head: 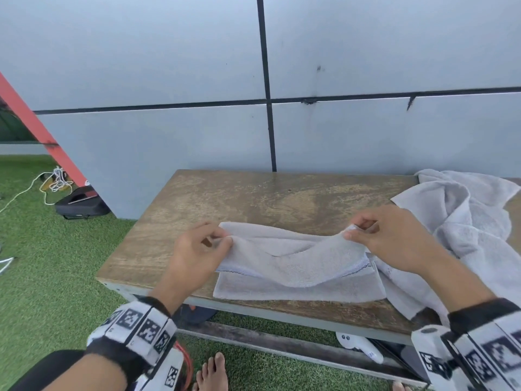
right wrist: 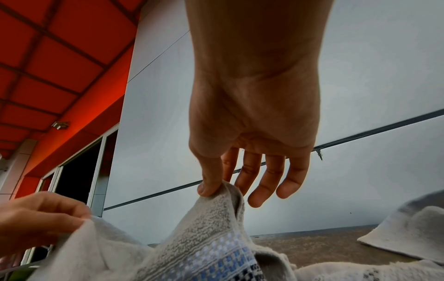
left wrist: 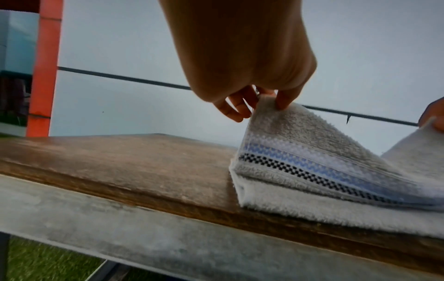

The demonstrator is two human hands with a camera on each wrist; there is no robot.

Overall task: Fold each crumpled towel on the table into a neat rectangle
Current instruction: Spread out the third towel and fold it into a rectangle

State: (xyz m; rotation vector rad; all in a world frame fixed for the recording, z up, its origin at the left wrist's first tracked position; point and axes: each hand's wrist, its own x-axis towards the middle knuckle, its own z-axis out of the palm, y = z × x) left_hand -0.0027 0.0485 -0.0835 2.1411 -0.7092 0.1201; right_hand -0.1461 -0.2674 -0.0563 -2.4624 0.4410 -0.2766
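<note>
Towel [head: 296, 266] under work lies at the near edge of the tabletop [head: 253, 198], its long axis running 9 o'clock to 3 o'clock across the person's front, the bottom layer flat and the upper layer raised at both ends. Left hand [head: 197, 249] pinches the 9 o'clock corner between thumb and fingers [left wrist: 283, 100]; the left wrist view shows the lifted flap bearing a blue and black checked border band [left wrist: 312, 171]. Right hand [head: 392, 238] pinches the 3 o'clock corner between thumb and forefinger, the other fingers [right wrist: 271, 182] hanging loose and clear of the cloth. Both grips are clamped on this towel, level with one another, with the upper layer sagging between them. Judgement: a fold across the short axis is in hand, and the free edge lies toward 12 o'clock of the near hem, so the coming move turns on carrying both corners evenly along the 12-to-6 line; neither hand is clearly nearer. Farther off, at 2 o'clock, a crumpled towel [head: 473, 221] remains heaped and unfolded, touching the right end of the first.
</note>
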